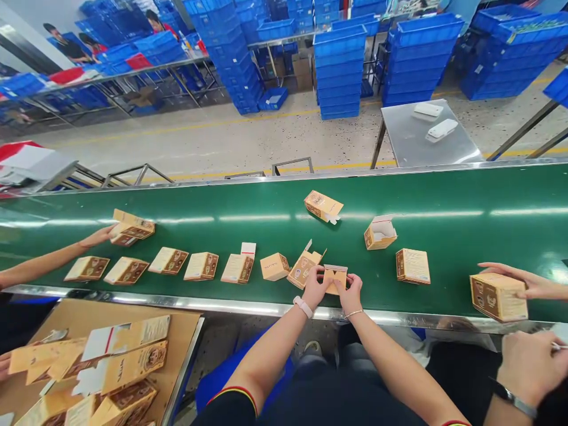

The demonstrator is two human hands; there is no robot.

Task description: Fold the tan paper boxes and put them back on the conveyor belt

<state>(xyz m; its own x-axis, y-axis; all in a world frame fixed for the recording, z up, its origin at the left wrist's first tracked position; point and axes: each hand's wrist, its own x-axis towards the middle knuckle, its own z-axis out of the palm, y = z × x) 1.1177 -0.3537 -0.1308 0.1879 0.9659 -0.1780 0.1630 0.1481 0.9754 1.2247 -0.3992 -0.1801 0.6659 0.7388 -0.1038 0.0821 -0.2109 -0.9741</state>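
Note:
Between my two hands is a tan cardboard box (335, 279), its end flaps facing up at me on the green conveyor belt (275, 201). My left hand (316, 287) grips the box's left side. On the right side, my right hand (351, 291) holds it with the thumb on the flaps. Touching or nearly touching my left hand is another box (305, 266) with its flaps raised. Left of that lies a closed box (274, 267). Beyond my hands, a box with loose end flaps (323, 206) lies on its side, and an open-topped box (380, 232) stands to the right.
Several boxes (202, 266) line the belt at left. A co-worker's hand (104, 235) holds a box at far left; another person's hand (510, 278) holds one at right. Flattened cartons (133, 361) fill a tray at lower left. Blue crates (339, 71) stand behind.

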